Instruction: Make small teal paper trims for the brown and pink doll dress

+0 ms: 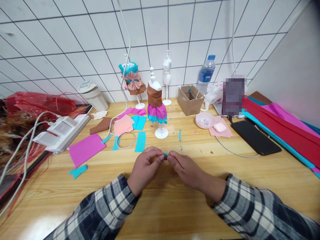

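Between the fingertips of my left hand (149, 168) and my right hand (186, 168) shows a tiny piece of blue crepe paper (165, 154). Both hands pinch it just above the table, and most of it is hidden by the fingers. Just beyond them stands a small white mannequin (155, 85) on a round base, dressed in a brown top (154, 96) and a magenta skirt (156, 111) with a blue ruffled hem. A second mannequin in a ruffled blue and brown outfit (134, 81) and a bare white mannequin (167, 71) stand behind it.
Paper sheets in magenta (86, 150), peach (123, 125) and blue (140, 141) lie left. A cardboard box (190, 101), pink bowl of beads (200, 125), black phone (255, 137) and red paper roll (282, 125) are right. A power strip (62, 131) and white cup (93, 96) stand left.
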`<state>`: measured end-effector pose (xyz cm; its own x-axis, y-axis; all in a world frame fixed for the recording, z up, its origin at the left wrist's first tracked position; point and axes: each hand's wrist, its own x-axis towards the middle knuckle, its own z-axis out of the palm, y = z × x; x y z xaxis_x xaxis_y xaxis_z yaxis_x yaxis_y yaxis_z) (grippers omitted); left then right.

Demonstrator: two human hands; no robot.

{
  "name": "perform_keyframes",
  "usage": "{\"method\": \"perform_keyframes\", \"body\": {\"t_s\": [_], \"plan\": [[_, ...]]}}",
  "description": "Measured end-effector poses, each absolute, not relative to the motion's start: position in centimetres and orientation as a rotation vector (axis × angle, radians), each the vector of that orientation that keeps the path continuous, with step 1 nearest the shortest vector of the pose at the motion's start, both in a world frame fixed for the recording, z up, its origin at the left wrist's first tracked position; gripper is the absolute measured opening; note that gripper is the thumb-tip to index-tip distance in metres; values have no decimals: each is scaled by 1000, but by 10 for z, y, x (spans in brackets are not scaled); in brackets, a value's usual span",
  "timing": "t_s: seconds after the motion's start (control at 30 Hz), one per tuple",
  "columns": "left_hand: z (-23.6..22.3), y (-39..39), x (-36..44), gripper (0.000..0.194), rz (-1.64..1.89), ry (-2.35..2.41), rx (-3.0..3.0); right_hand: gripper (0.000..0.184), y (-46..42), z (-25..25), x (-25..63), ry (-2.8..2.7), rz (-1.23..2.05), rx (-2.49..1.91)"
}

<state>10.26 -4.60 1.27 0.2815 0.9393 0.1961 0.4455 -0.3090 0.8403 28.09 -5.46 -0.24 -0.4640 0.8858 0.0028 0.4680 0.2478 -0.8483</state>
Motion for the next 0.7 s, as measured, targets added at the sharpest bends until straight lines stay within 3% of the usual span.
{"method": "perform_keyframes", "body": {"t_s": [0.7], "plan": [[9,-43,103,19,953,1216,1822,35,-48,-1,280,-1871,1340,-1166]]}}
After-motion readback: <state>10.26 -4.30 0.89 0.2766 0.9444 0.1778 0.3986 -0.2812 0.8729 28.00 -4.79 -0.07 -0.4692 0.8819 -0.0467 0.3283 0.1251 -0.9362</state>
